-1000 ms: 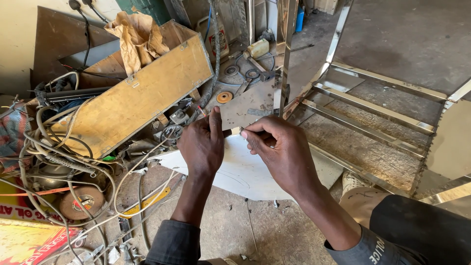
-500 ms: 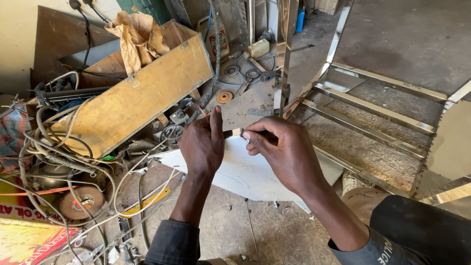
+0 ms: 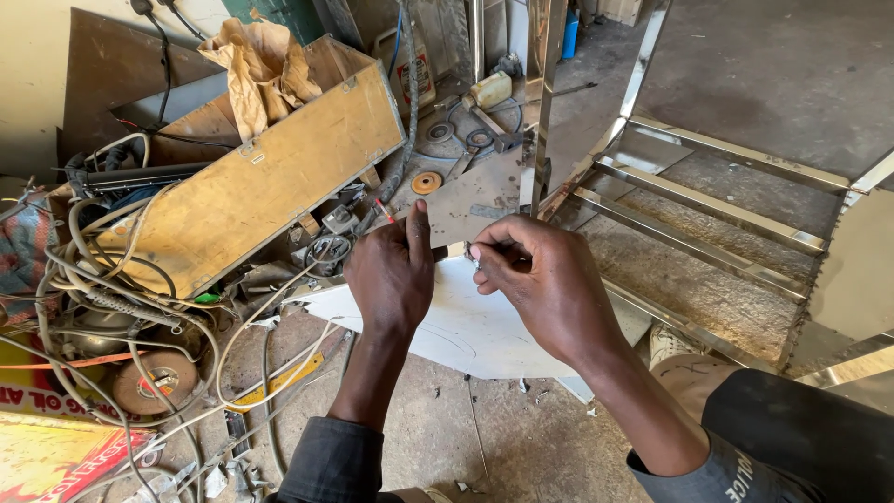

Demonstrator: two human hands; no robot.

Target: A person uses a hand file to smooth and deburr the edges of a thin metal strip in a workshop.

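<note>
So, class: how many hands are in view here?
2. The left hand rests on the white sheet; the right hand pinches a small tool above it. No others visible.

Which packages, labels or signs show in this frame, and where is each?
Printed sack or carton: bottom left corner, flat, yellow and red with dark lettering.
Plastic jug: top centre behind the wooden box, whitish with a red and white label.
Sleeve patch: bottom right, pale lettering on dark cloth.

Two bare hands, dark long sleeves

Left hand (image 3: 396, 270) and right hand (image 3: 540, 279) ungloved; dark grey sleeves pushed up the forearms, right sleeve with small white lettering.
</note>
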